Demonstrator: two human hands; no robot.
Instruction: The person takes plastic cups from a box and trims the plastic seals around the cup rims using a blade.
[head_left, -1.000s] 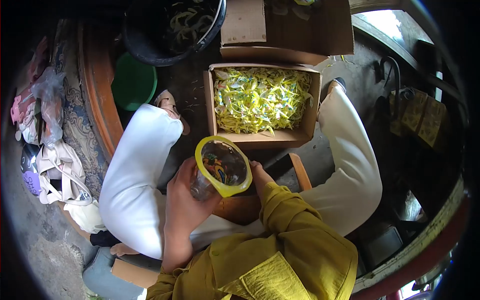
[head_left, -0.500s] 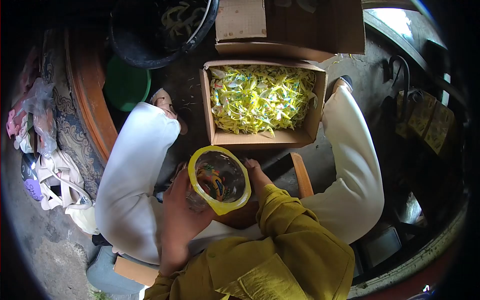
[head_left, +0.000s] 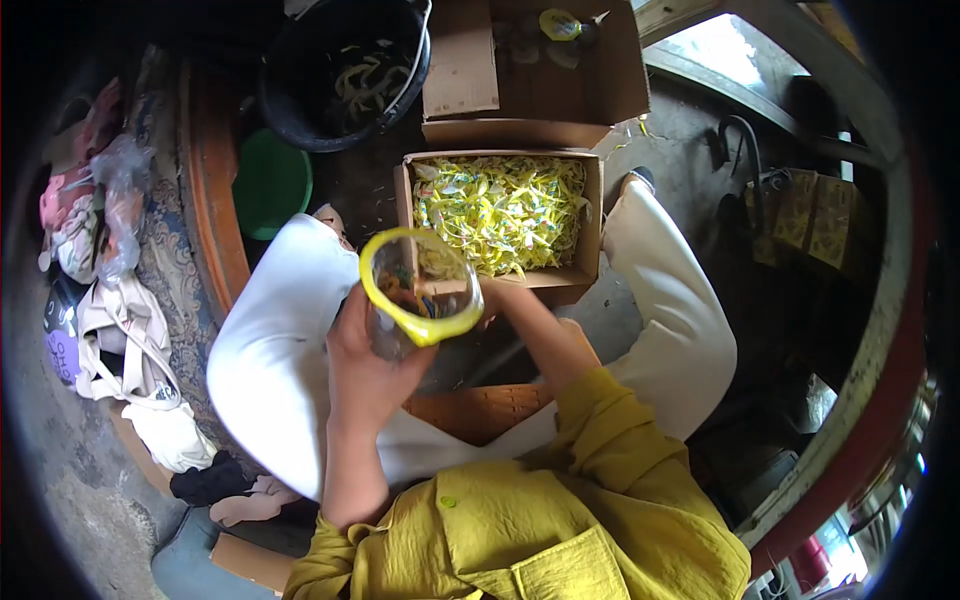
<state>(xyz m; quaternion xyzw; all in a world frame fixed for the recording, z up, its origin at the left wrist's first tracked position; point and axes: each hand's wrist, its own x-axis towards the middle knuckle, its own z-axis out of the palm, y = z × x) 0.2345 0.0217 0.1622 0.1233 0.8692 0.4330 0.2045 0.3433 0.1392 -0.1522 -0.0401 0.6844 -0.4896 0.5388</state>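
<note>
The mustard-yellow cloth shirt [head_left: 490,535] has sleeves [head_left: 625,420] ending short of the fingers [head_left: 352,310], and a green button [head_left: 448,501] nearer them than its patch pocket [head_left: 575,572]; smooth white trousers [head_left: 682,365].

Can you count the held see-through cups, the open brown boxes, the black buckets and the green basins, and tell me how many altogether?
Held clear cup with yellow rim: 1
Open cardboard boxes: 2
Black bucket: 1
Green basin: 1
Total: 5

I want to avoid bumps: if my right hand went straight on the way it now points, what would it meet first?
Most likely the clear plastic cup with a yellow rim, right beside your right hand; the fingers are partly hidden, so they may already touch it.
</note>
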